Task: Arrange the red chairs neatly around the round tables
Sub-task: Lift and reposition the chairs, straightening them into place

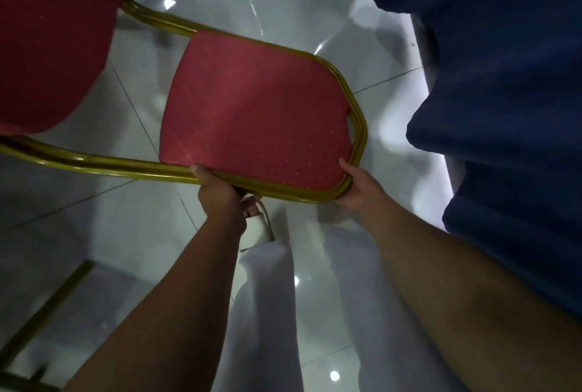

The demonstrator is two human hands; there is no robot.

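The left hand (217,193) and the right hand (357,188) both grip the gold top rail of the red chair (258,114) — it is just beside the blue cloth (504,108), likely the worktop's — so better turn it evenly until the seat faces that cloth.

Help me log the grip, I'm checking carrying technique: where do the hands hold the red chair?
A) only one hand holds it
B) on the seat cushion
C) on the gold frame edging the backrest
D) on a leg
C: the left hand and right hand both grip the gold frame edging the backrest of the red chair.
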